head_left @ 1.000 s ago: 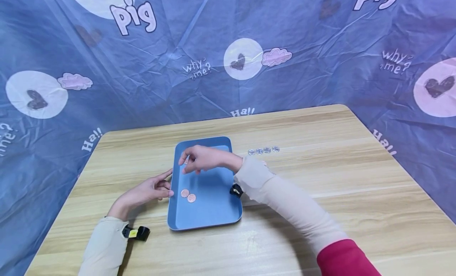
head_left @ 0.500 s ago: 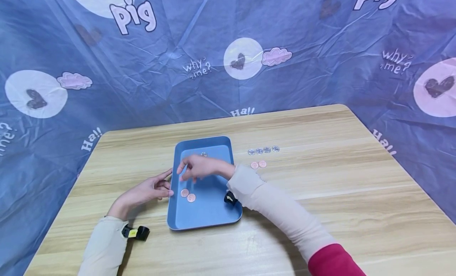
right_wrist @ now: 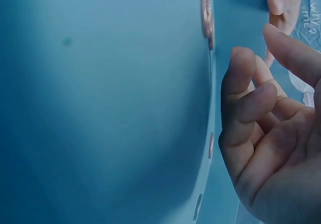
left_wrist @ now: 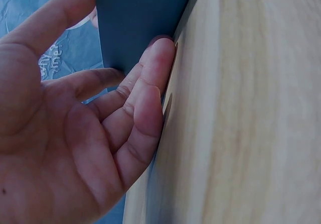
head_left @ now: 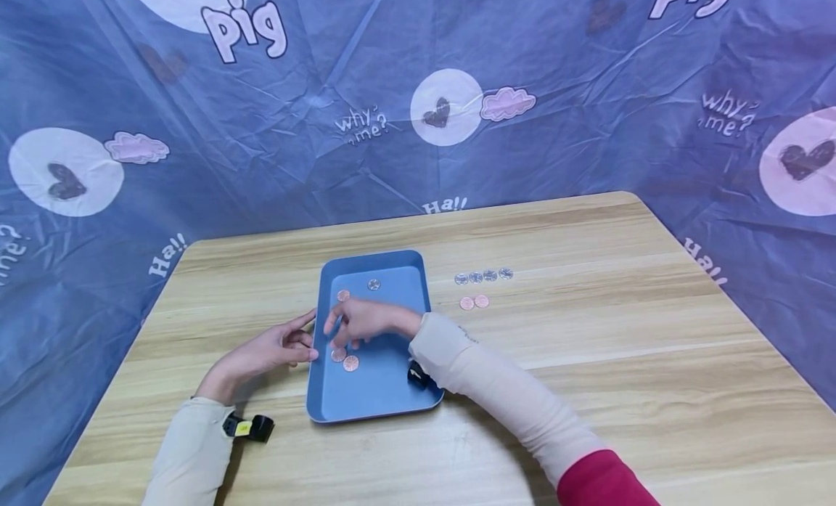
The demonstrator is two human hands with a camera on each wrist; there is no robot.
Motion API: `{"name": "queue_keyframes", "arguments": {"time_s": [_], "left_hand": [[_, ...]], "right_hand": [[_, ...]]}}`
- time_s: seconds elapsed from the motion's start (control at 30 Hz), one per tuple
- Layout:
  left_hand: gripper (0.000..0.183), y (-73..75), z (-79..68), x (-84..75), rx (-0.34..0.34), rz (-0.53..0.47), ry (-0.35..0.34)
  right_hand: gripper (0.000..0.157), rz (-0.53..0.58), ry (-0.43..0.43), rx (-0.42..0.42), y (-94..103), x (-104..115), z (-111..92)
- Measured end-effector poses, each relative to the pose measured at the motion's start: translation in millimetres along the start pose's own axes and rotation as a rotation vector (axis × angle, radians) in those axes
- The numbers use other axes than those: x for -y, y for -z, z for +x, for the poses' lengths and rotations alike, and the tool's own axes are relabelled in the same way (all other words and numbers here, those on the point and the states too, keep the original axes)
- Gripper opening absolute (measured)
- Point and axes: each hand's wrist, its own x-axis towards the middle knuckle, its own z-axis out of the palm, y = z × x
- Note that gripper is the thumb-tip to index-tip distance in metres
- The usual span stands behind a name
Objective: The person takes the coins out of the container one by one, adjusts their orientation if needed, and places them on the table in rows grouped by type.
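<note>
The blue tray (head_left: 385, 404) lies on the table with several coins in it. My left hand (head_left: 264, 355) holds the tray's left wall, thumb at the rim and fingers outside it. In the left wrist view those fingers (left_wrist: 148, 108) curl low beside the tabletop. Over the tray is my right hand (head_left: 369, 321), fingertips down at two copper coins (head_left: 351, 364). The right wrist view shows the thumb apart from the loosely bent fingers (right_wrist: 241, 68), nothing between them. Farther back in the tray lie another copper coin (head_left: 343, 295) and a silver coin (head_left: 374, 284).
Right of the tray, on the wooden table (head_left: 627, 310), a row of several silver coins (head_left: 483, 276) lies behind two copper coins (head_left: 474, 302). A blue printed cloth (head_left: 366, 165) hangs behind the table.
My right hand has moved toward me over the tray, from the back copper coin to the front pair. The back coins and the table's copper coins have come into view. The left hand stays put.
</note>
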Motion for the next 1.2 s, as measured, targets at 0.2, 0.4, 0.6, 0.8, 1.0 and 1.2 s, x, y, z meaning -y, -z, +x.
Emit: {"name": "queue_keyframes", "arguments": {"time_s": [0.2, 0.4, 0.6, 0.8, 1.0, 1.2], "left_hand": [[0.089, -0.2, -0.1, 0.1, 0.005, -0.004, -0.002], [0.089, -0.4, 0.1, 0.5, 0.004, 0.001, 0.002], [0.089, 0.8, 0.2, 1.5, 0.024, -0.011, -0.018], [0.09, 1.6, -0.1, 1.5, 0.034, -0.025, -0.017], [0.089, 1.6, -0.4, 1.1, 0.031, -0.022, -0.017], [0.089, 1.5, -0.6, 0.7, 0.032, -0.028, -0.015]], "right_hand": [[0.024, -0.016, -0.003, -0.009, -3.8, -1.1, 0.3], [0.025, -0.039, -0.02, -0.014, -6.1, -1.6, 0.0], [0.026, -0.093, -0.016, -0.009, -6.1, -3.4, 3.0], [0.025, -0.145, -0.014, 0.0, -6.8, -4.4, 4.7], [0.021, -0.207, -0.005, 0.001, -7.2, -3.4, 5.0], [0.018, -0.284, 0.0, 0.003, -8.3, -2.8, 5.4]]}}
